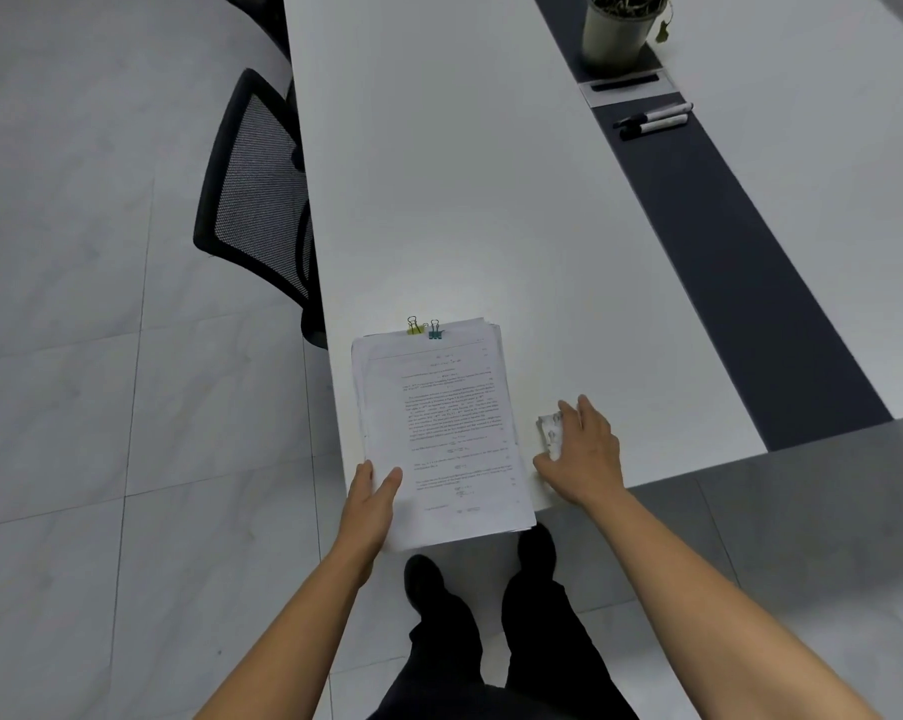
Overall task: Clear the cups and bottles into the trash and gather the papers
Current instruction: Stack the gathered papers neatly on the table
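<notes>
While busy with the gathering step at the near corner of the white table (439, 174), grips the stack of printed papers (449, 423) by its near left corner with the left hand (371, 504): thumb pressed on the top sheet, fingers hidden below. Has this stack lying with its near end a little over the table edge, and with a yellow binder clip (414, 326) and a teal binder clip (435, 331) side by side on its far edge. Rests the right hand (587, 454), beside the stack, on a crumpled white scrap (550, 431), maybe paper or tissue; fingers spread and arched over it, touching it, not closed round it. Finds no cups or bottles on the table in view, so judged to be past that part of the task and at the last collecting. Needs next to close the right fingers round the scrap and lift it, then to choose between trash and stack, with the left thumb firm against sliding of loose sheets. Farther off: markers (662, 125), a potted plant (618, 33), a mesh chair (257, 200)
</notes>
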The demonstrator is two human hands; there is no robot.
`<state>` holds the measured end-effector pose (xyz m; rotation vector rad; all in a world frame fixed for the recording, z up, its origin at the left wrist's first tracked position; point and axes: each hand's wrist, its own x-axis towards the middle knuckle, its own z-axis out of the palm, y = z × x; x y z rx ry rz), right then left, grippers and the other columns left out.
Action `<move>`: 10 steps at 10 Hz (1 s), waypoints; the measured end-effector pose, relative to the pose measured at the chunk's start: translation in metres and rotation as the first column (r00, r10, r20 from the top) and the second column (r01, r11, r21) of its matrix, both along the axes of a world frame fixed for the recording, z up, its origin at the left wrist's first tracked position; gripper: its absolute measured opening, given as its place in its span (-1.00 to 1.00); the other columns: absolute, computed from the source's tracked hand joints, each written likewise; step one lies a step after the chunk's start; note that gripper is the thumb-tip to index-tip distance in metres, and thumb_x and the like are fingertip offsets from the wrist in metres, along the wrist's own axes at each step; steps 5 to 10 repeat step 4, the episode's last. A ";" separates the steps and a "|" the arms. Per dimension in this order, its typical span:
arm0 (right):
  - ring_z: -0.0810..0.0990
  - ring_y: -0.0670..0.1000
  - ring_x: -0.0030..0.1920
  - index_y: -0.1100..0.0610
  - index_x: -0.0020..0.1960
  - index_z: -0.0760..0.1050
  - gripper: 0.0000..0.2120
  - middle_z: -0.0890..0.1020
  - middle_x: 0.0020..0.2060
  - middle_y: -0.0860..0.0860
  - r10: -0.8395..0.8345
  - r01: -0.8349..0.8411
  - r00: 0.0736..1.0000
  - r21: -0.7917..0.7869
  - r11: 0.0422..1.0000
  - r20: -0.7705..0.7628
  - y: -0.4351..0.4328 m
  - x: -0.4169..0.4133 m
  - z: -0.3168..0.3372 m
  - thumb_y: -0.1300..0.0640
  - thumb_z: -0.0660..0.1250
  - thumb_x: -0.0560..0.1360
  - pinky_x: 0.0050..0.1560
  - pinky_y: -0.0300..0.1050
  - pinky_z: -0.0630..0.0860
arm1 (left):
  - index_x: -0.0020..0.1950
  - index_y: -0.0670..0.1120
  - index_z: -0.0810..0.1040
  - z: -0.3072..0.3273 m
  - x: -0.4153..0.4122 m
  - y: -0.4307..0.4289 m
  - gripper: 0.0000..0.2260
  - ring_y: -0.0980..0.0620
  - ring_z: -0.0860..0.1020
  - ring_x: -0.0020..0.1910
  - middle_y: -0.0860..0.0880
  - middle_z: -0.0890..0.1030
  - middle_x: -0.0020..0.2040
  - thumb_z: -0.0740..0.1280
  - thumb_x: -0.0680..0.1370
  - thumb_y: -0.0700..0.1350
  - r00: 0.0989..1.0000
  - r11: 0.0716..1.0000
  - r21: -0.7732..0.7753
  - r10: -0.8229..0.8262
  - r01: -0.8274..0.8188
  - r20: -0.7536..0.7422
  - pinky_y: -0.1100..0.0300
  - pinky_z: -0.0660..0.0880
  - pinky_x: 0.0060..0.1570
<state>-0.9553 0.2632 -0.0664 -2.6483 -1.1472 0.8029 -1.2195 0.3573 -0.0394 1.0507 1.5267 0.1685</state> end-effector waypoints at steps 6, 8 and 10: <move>0.18 0.05 0.56 0.03 0.61 0.01 -0.20 0.12 0.59 0.03 0.127 0.027 0.957 0.518 0.855 -0.260 0.043 0.009 0.183 -0.20 0.31 0.54 0.49 0.15 0.28 | 0.61 -0.05 0.08 -0.020 -0.034 -0.016 -0.40 -0.05 0.16 0.57 0.00 0.18 0.59 0.16 0.64 0.13 0.897 0.888 0.167 -0.396 0.429 -0.198 -0.10 0.16 0.53; 0.18 0.05 0.56 0.03 0.61 0.01 -0.20 0.12 0.59 0.03 0.127 0.027 0.957 0.518 0.855 -0.260 0.043 0.009 0.183 -0.20 0.31 0.54 0.49 0.15 0.28 | 0.61 -0.05 0.08 -0.020 -0.034 -0.016 -0.40 -0.05 0.16 0.57 0.00 0.18 0.59 0.16 0.64 0.13 0.897 0.888 0.167 -0.396 0.429 -0.198 -0.10 0.16 0.53; 0.18 0.05 0.56 0.03 0.61 0.01 -0.20 0.12 0.59 0.03 0.127 0.027 0.957 0.518 0.855 -0.260 0.043 0.009 0.183 -0.20 0.31 0.54 0.49 0.15 0.28 | 0.61 -0.05 0.08 -0.020 -0.034 -0.016 -0.40 -0.05 0.16 0.57 0.00 0.18 0.59 0.16 0.64 0.13 0.897 0.888 0.167 -0.396 0.429 -0.198 -0.10 0.16 0.53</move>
